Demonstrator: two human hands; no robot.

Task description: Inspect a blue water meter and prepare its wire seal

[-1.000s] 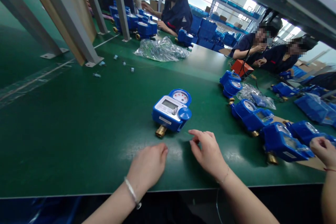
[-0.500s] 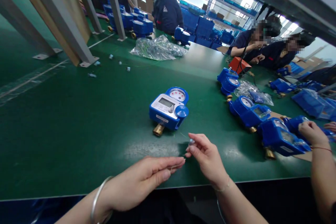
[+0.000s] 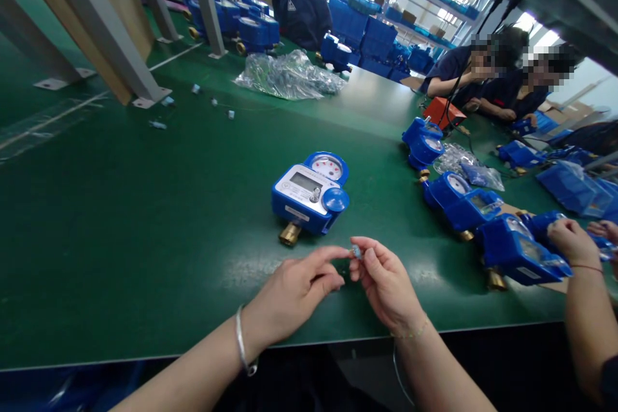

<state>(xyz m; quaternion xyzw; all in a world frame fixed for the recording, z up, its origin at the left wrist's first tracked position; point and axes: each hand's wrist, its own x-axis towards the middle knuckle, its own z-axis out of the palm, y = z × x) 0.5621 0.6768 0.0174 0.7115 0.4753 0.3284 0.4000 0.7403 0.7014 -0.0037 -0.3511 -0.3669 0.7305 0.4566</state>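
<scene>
A blue water meter (image 3: 309,196) with a white display face, a round dial and a brass fitting lies on the green table (image 3: 120,219) just beyond my hands. My right hand (image 3: 386,283) pinches a tiny pale part (image 3: 356,251) between thumb and fingertips. My left hand (image 3: 294,293) is closed in a pinch right beside it, fingertips almost touching the part; a thin wire seems to run between the hands, too fine to be sure.
A row of blue meters (image 3: 463,206) lies along the right, where another person's hand (image 3: 570,241) rests on one. A clear plastic bag (image 3: 290,76) lies farther back. Small loose parts (image 3: 159,123) sit near grey frame legs (image 3: 101,32). Seated people work beyond.
My left hand rose from the table edge and closed in toward my right hand. The right hand picked up the tiny part and holds it. The view shifted slightly upward.
</scene>
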